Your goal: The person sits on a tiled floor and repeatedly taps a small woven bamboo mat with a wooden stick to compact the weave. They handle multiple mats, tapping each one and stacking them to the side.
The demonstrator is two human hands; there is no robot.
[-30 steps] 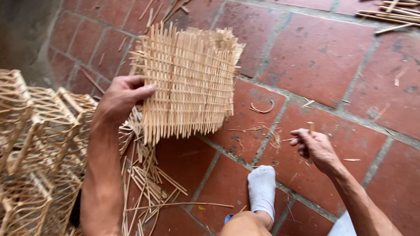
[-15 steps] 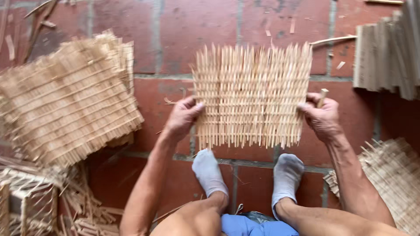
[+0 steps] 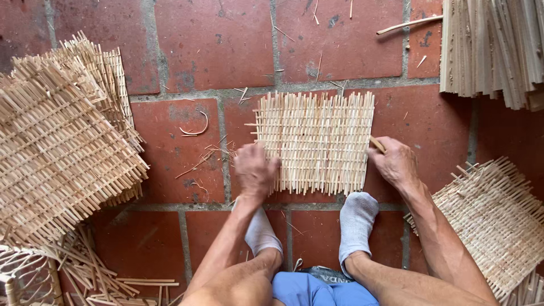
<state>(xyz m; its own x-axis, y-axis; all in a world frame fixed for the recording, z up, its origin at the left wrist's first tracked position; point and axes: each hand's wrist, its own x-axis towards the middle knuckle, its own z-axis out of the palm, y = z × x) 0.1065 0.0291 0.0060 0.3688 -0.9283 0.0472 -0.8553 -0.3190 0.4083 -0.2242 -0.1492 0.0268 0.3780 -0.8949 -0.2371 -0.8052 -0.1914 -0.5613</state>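
A square woven mat of thin bamboo strips (image 3: 313, 140) lies flat on the red brick floor (image 3: 215, 45) in front of my feet in grey socks. My left hand (image 3: 255, 170) rests on the mat's left lower edge, fingers curled on the strips. On the mat's right edge sits my right hand (image 3: 395, 161), which also pinches a short bamboo stick (image 3: 377, 144) that juts up and left from its fingers.
A stack of finished woven mats (image 3: 62, 136) lies at the left, another mat (image 3: 493, 221) at the lower right. A bundle of flat bamboo slats (image 3: 493, 48) sits at the top right. Loose strips (image 3: 102, 272) and a woven frame (image 3: 22, 277) lie at the bottom left.
The mat has come from my left hand's grip at the left down flat onto the floor before my feet. Both hands now press on its side edges.
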